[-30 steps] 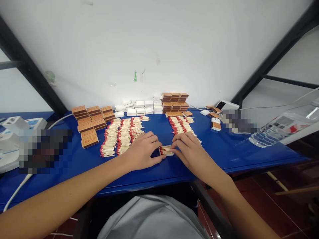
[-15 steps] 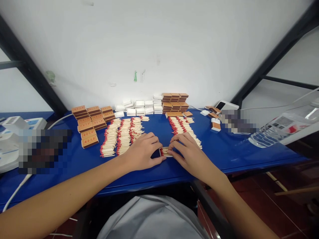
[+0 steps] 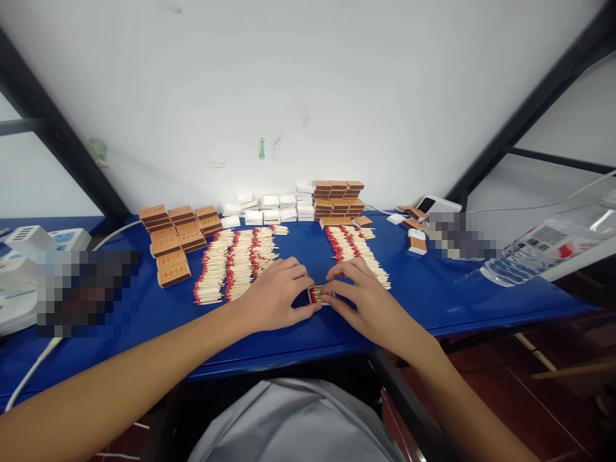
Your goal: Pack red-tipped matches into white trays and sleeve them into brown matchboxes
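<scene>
A small open matchbox tray (image 3: 316,294) filled with red-tipped matches lies on the blue table (image 3: 433,289) in front of me. My left hand (image 3: 276,294) is curled round its left end, thumb below and fingers above. My right hand (image 3: 363,296) covers the tray's right part, fingertips pressing on the matches. Loose matches lie in rows to the left (image 3: 235,260) and behind my right hand (image 3: 353,247).
Orange matchbox sleeves sit stacked at the left (image 3: 176,240) and at the back (image 3: 337,196). White empty trays (image 3: 269,208) line the wall. A plastic bottle (image 3: 520,253) lies on the right, a white device (image 3: 29,256) with a cable on the left.
My right hand has slid left over the tray, which now shows less of itself. My left hand has stayed in place.
</scene>
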`<control>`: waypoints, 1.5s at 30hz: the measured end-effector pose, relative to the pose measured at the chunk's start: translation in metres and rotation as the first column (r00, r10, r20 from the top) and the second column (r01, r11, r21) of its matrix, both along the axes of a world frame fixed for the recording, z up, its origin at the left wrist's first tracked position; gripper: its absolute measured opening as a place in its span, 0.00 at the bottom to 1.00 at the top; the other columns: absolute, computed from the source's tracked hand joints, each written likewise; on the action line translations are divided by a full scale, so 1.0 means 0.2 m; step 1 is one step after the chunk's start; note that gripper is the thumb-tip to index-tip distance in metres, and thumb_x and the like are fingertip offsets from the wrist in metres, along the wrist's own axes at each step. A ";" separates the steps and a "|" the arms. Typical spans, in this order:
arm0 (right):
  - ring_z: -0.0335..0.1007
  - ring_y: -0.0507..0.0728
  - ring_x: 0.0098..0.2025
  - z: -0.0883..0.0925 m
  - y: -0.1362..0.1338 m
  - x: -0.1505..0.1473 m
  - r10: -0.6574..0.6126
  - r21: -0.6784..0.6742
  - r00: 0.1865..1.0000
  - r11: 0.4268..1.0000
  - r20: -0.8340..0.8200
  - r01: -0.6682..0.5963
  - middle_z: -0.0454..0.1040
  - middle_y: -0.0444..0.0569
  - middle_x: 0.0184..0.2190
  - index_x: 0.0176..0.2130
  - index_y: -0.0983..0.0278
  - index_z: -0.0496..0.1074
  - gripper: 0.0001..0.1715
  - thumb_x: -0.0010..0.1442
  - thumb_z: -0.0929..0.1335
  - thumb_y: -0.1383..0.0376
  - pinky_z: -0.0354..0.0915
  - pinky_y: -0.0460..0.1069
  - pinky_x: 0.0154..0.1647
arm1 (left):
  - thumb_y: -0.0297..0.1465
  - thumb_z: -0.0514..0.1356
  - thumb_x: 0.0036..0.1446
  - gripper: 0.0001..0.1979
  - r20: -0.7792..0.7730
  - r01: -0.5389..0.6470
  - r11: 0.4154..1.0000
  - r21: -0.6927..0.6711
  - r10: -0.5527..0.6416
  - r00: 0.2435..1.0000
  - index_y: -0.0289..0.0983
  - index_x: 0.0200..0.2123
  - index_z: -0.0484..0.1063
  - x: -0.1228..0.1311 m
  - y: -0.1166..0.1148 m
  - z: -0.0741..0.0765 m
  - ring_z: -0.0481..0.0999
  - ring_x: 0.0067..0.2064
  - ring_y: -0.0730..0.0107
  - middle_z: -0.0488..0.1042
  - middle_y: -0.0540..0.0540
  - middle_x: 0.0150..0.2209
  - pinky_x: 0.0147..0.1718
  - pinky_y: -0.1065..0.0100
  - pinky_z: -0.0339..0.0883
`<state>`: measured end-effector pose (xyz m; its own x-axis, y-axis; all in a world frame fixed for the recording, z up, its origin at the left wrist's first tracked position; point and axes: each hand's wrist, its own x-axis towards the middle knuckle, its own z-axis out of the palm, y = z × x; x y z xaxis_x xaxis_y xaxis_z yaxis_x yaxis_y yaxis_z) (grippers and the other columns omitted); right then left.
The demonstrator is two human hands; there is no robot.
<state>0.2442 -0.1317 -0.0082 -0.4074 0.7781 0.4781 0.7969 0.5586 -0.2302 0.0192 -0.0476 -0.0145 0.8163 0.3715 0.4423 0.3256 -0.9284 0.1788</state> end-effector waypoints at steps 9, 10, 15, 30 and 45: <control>0.72 0.62 0.45 0.13 0.21 0.22 -0.059 0.041 0.995 0.997 -0.078 0.062 0.78 0.52 0.38 0.39 0.59 0.78 0.13 0.73 0.66 0.60 0.70 0.59 0.49 | 0.42 0.66 0.66 0.13 0.028 -0.049 0.999 -0.009 0.050 0.998 0.37 0.43 0.79 0.00 0.01 0.00 0.75 0.46 0.57 0.78 0.43 0.40 0.47 0.55 0.70; 0.72 0.61 0.41 0.16 0.26 0.25 -0.091 0.033 0.992 0.995 -0.082 0.094 0.78 0.51 0.36 0.37 0.59 0.77 0.14 0.73 0.66 0.59 0.69 0.57 0.44 | 0.42 0.66 0.66 0.13 0.033 -0.054 0.998 -0.012 0.054 0.998 0.37 0.44 0.79 -0.01 0.01 0.00 0.75 0.46 0.56 0.78 0.43 0.40 0.47 0.54 0.71; 0.72 0.58 0.33 0.30 0.57 0.33 -0.239 0.012 0.971 0.971 -0.007 0.239 0.80 0.50 0.33 0.36 0.62 0.77 0.14 0.70 0.67 0.58 0.63 0.53 0.35 | 0.41 0.66 0.66 0.12 0.034 -0.057 0.998 -0.029 0.058 0.998 0.38 0.43 0.79 -0.01 0.02 0.00 0.75 0.46 0.56 0.78 0.43 0.40 0.49 0.54 0.71; 0.70 0.67 0.54 0.16 1.04 0.38 -0.276 0.156 0.936 0.957 0.220 0.245 0.75 0.61 0.51 0.50 0.66 0.76 0.15 0.66 0.71 0.63 0.68 0.58 0.49 | 0.41 0.65 0.67 0.13 0.073 -0.113 0.992 0.061 0.109 0.991 0.37 0.46 0.79 -0.06 0.10 0.04 0.75 0.46 0.55 0.78 0.42 0.39 0.47 0.53 0.72; 0.67 0.69 0.54 0.16 1.07 0.38 -0.272 0.194 0.881 0.958 0.386 0.211 0.80 0.62 0.43 0.43 0.67 0.79 0.13 0.69 0.64 0.70 0.67 0.58 0.48 | 0.42 0.62 0.68 0.14 0.123 -0.246 0.940 0.237 0.222 0.967 0.36 0.43 0.79 -0.19 0.33 0.13 0.75 0.44 0.53 0.79 0.40 0.39 0.45 0.53 0.71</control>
<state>0.3198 0.0821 0.0236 -0.3970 0.8134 0.4252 0.9175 0.3389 0.2084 -0.0188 0.0185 0.0109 0.6702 0.4154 0.6150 0.5318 -0.8468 -0.0076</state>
